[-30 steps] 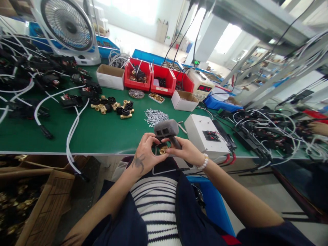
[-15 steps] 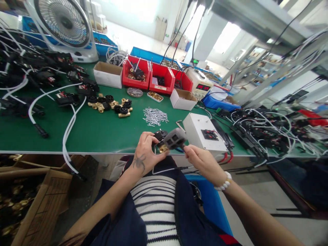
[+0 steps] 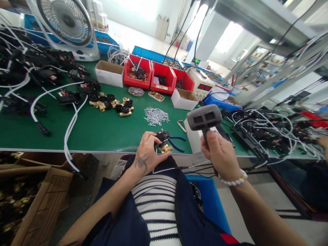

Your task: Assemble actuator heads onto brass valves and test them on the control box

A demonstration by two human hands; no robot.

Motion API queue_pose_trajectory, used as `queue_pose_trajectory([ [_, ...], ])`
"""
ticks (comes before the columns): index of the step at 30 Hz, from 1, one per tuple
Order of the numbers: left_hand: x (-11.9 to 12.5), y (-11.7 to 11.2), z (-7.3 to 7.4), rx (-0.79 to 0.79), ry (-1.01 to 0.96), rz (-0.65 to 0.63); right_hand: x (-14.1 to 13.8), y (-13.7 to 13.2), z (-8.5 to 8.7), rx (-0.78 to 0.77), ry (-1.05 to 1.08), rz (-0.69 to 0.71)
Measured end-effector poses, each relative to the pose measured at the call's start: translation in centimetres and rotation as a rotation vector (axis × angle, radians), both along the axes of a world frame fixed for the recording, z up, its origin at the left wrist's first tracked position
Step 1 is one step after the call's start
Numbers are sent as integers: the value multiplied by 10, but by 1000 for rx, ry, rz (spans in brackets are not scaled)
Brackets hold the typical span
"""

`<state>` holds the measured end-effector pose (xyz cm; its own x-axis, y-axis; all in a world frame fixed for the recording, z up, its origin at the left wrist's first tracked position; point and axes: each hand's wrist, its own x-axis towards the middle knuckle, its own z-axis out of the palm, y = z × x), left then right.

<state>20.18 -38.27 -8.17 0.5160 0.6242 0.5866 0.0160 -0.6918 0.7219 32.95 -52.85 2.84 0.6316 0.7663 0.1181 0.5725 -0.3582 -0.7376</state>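
Note:
At the table's front edge my left hand (image 3: 148, 150) grips a brass valve with a black housing (image 3: 164, 137), its brass end (image 3: 166, 149) pointing right. My right hand (image 3: 220, 153) is wrapped round the handle of a grey-headed hammer (image 3: 205, 118), raised to the right of the valve and apart from it. Blue-handled pliers (image 3: 178, 143) lie just right of the valve, their jaws hidden behind it. Beyond it lies a heap of small silvery wire clips (image 3: 156, 116). A bent metal hex key (image 3: 181, 126) rests beside the white box (image 3: 193, 136), which my right hand partly covers.
Brass valve bodies (image 3: 102, 104) sit left of the clips. Red bins (image 3: 164, 82), a white carton (image 3: 110, 75) and a power supply (image 3: 201, 82) line the back. Cabled black parts are piled at both sides, with a fan (image 3: 68, 24) at back left. Someone's hand shows at far right.
My right hand has lifted the hammer up and right, away from the valve, uncovering the blue-handled pliers. My left hand keeps its grip on the valve in nearly the same place.

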Motion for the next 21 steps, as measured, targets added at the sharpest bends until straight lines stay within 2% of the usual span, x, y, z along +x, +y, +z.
queue_pose_trajectory([
  [4,0,0,-1,9,-13,2,2,2,-3,-250,-97,165],
  [5,0,0,-1,10,-16,1,3,2,-2,-267,-112,177],
  [10,1,-1,0,-2,-12,-3,2,2,3,-1,12,-17],
  [11,1,0,1,-2,-13,-3,1,3,2,-16,7,-10],
  [15,1,1,1,-1,-18,-4,-2,6,-4,-239,-126,170],
  [17,0,1,2,-4,-13,-3,-1,6,-2,-175,-96,134],
  [19,0,1,2,-6,-11,-2,1,5,0,-45,-7,33],
  [21,1,1,2,-6,-15,-2,0,5,0,-26,24,18],
])
